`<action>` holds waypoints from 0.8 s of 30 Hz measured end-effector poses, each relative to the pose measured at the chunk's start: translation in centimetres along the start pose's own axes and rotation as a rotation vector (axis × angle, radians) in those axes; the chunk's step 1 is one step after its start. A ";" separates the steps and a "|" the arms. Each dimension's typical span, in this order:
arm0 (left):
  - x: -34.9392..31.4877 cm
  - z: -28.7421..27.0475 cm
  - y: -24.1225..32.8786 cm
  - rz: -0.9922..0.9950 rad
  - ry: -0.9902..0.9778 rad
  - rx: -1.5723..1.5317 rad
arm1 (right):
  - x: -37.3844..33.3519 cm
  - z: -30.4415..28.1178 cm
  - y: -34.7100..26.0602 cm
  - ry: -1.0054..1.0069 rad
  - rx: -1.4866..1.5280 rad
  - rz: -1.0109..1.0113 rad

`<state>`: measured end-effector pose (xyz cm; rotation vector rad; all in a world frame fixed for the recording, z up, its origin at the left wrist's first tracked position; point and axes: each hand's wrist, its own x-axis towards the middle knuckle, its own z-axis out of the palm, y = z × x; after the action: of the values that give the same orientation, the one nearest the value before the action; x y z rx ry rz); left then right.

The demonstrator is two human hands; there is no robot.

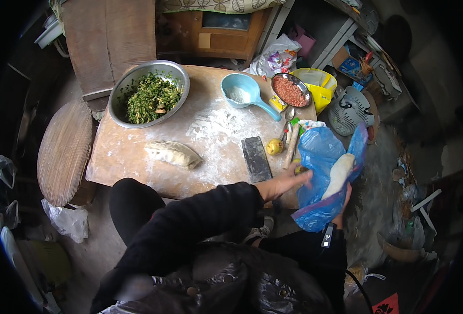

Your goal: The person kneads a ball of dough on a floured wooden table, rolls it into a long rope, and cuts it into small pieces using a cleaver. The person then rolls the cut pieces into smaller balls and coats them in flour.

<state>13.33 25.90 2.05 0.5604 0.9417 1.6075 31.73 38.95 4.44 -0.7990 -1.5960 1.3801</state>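
At the table's right edge, my right hand [343, 205] holds a blue plastic bag [315, 157] from its right side, most of its fingers hidden behind the film. A long white piece of dough [339, 176] lies on the spread bag. My left hand [284, 183] is just left of the bag, its fingers stretched out toward it and a little blurred. Nothing shows in that hand. On the floured table [121, 152] rests another lump of dough [174, 154], left of a dark phone-like slab [256, 159].
A steel bowl of chopped greens [153, 99] stands far left. A light-blue scoop with flour [240, 91], a dish of minced meat [290, 90], a yellow round fruit [275, 147] and a rolling pin [292, 145] are nearby. A round wooden stool [64, 152] stands left.
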 end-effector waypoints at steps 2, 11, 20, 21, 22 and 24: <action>0.6 0.1 -2.4 -0.043 -0.194 0.190 | 0.0 0.3 -1.2 -0.057 0.589 0.535; -0.3 -1.2 -3.9 0.058 -0.027 0.831 | 4.7 -0.5 9.7 0.053 -0.396 0.324; 3.2 -5.8 -2.9 0.250 0.253 1.288 | 3.3 6.8 7.2 -0.065 -1.440 0.109; 3.8 -5.9 -3.1 0.208 0.232 1.322 | 2.8 7.3 6.7 -0.057 -1.418 0.098; 4.4 -5.9 -3.4 0.166 0.209 1.354 | 2.4 7.5 6.4 -0.048 -1.397 0.086; 5.4 -5.8 -3.9 0.116 0.225 1.422 | 1.6 7.2 6.1 -0.111 -1.349 0.041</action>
<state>9.78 29.61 -5.08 1.3941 2.2199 0.8607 24.17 38.41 -1.36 -1.4876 -2.5532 0.1672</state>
